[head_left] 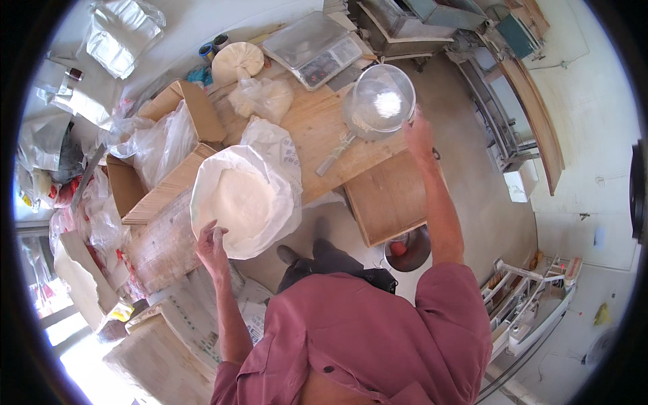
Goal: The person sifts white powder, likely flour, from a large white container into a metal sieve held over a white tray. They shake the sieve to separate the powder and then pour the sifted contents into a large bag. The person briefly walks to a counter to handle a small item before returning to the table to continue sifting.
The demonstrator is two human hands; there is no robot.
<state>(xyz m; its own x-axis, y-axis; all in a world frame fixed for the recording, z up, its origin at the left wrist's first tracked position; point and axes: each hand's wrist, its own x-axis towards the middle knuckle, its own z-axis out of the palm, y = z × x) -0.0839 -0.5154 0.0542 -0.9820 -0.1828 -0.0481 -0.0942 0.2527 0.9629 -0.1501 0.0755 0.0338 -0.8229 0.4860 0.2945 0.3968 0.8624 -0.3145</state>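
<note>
A large white sack (pixel 202 177) stands with its mouth rolled wide, full of pale, flour-like powder (pixel 244 202). My left hand (pixel 211 244) is at the sack's near left rim, fingers curled over the edge. To the right, my right hand (pixel 418 133) grips the rim of a round, shiny, pale bowl (pixel 379 101) at the table's right end. The bowl tilts, and a little light matter shows low inside it. A short handle (pixel 335 155) wrapped in tape sticks out by the bowl's near side; I cannot tell whether it is joined to it.
On the wooden table (pixel 317 121) are a flat scale (pixel 317 50), a tied clear bag (pixel 262 100) and a round cream-coloured bundle (pixel 237 62). A cardboard box (pixel 162 155) of plastic bags sits left. A wooden box (pixel 388 196) and a dark round bin (pixel 412 251) are nearer, right.
</note>
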